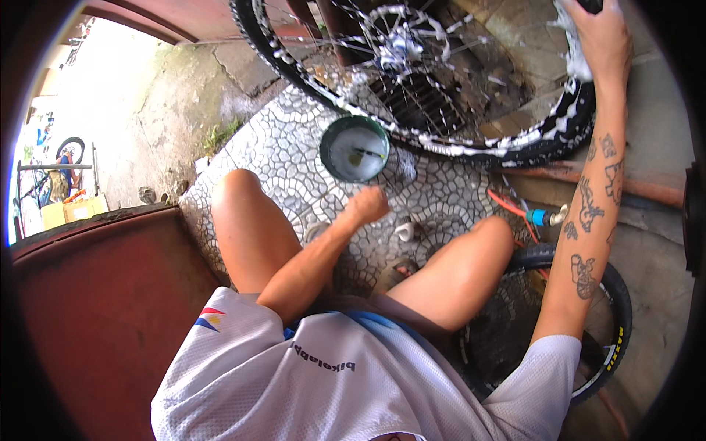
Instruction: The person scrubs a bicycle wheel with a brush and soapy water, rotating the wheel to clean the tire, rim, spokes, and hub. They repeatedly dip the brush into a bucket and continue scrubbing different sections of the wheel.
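Note:
A bicycle wheel (507, 157) streaked with white foam fills the top of the view, with foam on its tyre, spokes and hub (401, 51). My right hand (604, 40) is at the wheel's right side, fingers curled by the tyre, with foam just below it. Its fingertips run past the picture's edge, and what they grip cannot be made out. Closed in a fist, my left hand (370, 205) hangs over the floor between my knees, nothing visible in it. Just beyond it stands a round green bucket (323, 151) of sudsy water with a dark object inside.
A second bicycle wheel (622, 312) lies by my right leg. Near it is an orange hose (507, 201) with a blue connector (537, 217). A drain grate (415, 103) shows through the spokes. On my left is a red metal panel (110, 294); cardboard boxes (73, 211) stand farther off.

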Demonstrator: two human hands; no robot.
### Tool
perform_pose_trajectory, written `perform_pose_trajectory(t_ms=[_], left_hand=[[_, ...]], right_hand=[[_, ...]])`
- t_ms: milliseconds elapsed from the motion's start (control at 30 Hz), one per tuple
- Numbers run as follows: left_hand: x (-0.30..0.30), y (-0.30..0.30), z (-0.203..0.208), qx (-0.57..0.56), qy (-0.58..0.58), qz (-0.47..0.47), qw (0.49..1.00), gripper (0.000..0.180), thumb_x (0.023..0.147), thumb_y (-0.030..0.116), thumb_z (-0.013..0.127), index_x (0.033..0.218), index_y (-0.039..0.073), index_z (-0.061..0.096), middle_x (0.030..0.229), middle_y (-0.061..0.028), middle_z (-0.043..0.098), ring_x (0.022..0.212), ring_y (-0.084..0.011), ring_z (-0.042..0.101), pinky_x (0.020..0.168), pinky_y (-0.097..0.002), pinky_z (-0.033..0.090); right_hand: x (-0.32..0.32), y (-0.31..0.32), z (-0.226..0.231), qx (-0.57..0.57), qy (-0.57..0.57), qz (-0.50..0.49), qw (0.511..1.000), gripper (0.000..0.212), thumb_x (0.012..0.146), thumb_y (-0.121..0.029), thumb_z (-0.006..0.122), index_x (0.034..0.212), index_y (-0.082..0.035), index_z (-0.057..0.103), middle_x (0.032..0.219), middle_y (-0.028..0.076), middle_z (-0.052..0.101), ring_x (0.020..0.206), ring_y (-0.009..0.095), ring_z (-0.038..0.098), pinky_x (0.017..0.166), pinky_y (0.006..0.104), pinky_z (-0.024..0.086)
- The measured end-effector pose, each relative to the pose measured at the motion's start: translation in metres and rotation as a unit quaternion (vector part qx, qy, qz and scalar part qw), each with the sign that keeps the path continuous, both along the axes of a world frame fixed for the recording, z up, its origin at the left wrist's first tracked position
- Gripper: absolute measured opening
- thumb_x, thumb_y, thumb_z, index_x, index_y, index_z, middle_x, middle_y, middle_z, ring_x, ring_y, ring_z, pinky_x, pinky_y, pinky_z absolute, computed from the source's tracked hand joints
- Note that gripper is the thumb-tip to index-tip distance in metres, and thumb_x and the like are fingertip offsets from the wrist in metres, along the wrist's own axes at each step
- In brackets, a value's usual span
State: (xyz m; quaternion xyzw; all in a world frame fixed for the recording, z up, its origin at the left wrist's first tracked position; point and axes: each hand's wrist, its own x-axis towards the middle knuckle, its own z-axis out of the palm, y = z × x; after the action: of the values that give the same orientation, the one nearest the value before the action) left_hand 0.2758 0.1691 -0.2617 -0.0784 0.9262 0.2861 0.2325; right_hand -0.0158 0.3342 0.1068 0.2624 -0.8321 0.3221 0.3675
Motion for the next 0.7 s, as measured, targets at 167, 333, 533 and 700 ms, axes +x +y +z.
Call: perform_pose_trajectory(t_ms=[167,333,533,700], left_hand=[[-0.012,0.012,0.002,0.007,0.366,0.137,0.920,0.007,0.087,0.011,0.063,0.091,0.007,0.065,0.092,-0.0183,0.066,0.087,-0.0402,0.065,0.075,-0.0518,0.053],[-0.073,-0.064,-0.095,-0.088,-0.069,0.084,0.990,0.027,0.088,0.021,0.063,0.106,0.004,0.075,0.113,-0.0230,0.073,0.107,-0.0389,0.071,0.090,-0.0427,0.059],[-0.110,-0.082,-0.216,-0.131,-0.105,-0.019,0.986,0.050,0.095,0.033,0.058,0.132,0.000,0.066,0.142,-0.0234,0.059,0.131,-0.0353,0.060,0.109,-0.0446,0.048],[-0.096,-0.108,-0.252,-0.085,-0.144,0.130,0.977,0.055,0.096,0.033,0.056,0.138,-0.002,0.061,0.149,-0.0247,0.054,0.138,-0.0337,0.054,0.116,-0.0435,0.042]], right_hand=[[-0.019,0.008,-0.001,0.073,0.027,-0.027,0.997,0.067,0.085,-0.046,0.084,0.136,-0.007,0.064,0.118,0.015,0.075,0.110,0.029,0.071,0.096,0.0389,0.054],[-0.032,0.016,-0.005,0.072,0.044,-0.030,0.996,0.066,0.083,-0.051,0.083,0.135,-0.014,0.064,0.122,0.018,0.072,0.111,0.037,0.070,0.094,0.0430,0.053],[-0.026,0.016,-0.004,0.070,0.045,-0.020,0.996,0.068,0.084,-0.048,0.083,0.136,-0.010,0.062,0.127,0.018,0.070,0.116,0.038,0.067,0.098,0.0446,0.052],[-0.025,0.019,-0.002,0.067,0.026,-0.002,0.997,0.068,0.085,-0.045,0.083,0.138,-0.010,0.061,0.130,0.018,0.069,0.119,0.039,0.066,0.099,0.0449,0.052]])
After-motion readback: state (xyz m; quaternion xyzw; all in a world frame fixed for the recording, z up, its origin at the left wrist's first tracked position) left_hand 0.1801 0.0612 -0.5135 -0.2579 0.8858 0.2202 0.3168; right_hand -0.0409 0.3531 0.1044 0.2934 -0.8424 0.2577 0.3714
